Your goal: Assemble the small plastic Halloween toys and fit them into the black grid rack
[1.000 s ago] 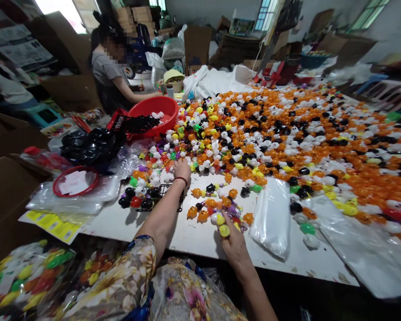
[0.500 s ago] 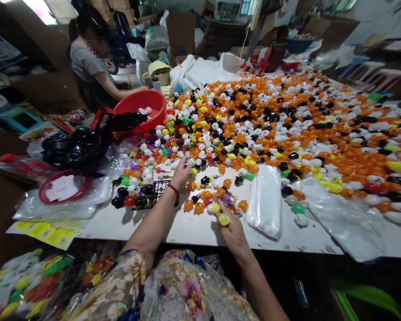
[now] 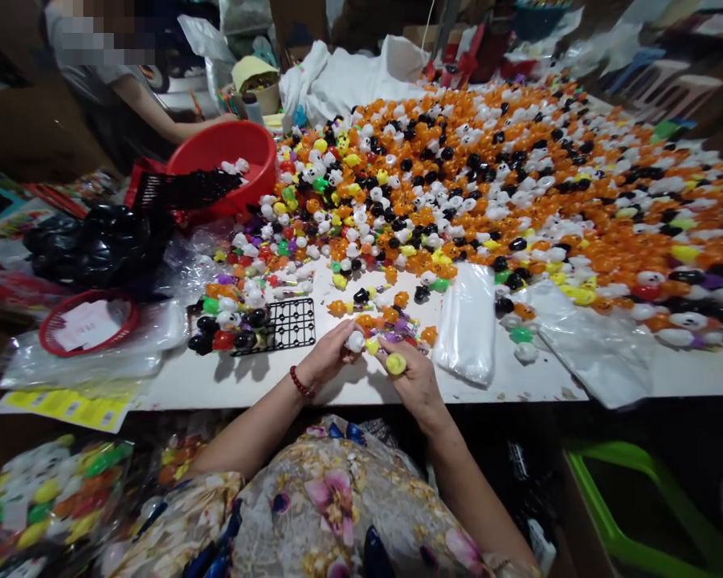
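My left hand, a beaded bracelet on its wrist, pinches a small white plastic toy head over the front of the table. Close beside it, my right hand is closed around a yellow round-ended piece, whose full shape the fingers hide. The two hands almost meet. Just behind them lies a small group of orange, purple and yellow figure-topped sticks. Left of my left hand is a black grid rack, its left part filled with coloured toy heads.
A big heap of toy heads covers the back and right. A stack of clear bags lies right of my hands. At left stand a red tub and a small red basket. Another person's arm reaches near the tub.
My left hand has come back from the heap toward my right hand and now holds a white toy head. The right hand still grips the yellow piece. The view has tilted down.
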Demonstrator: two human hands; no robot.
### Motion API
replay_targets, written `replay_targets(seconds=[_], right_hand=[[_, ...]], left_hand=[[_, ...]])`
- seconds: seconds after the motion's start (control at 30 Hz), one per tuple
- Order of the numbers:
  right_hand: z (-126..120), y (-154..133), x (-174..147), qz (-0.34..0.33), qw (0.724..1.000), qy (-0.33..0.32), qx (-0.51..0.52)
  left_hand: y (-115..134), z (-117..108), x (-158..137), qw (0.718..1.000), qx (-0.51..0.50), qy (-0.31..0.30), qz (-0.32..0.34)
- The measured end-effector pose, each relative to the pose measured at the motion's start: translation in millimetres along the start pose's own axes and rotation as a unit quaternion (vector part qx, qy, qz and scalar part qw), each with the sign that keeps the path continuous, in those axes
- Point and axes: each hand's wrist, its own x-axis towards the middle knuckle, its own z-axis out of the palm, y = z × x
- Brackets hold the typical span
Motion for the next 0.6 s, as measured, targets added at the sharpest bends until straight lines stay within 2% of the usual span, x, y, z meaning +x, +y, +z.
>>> replay_targets(seconds=[0.2,0.47,0.6], right_hand=[[-3,-1,-5,0.015,0.999,-0.006,-0.029],[-4,-2,-7,0.035,0.998,-0.044,0.000],[4,-3,-9,0.028,0.999,-0.029,0.008]], left_hand=[[-3,8,-3,0.993,0.103,0.059,0.026],[-11,10,-5,0.983,0.177,0.048,0.022],[-17,12,-5,0.966,0.235,0.097,0.032]])
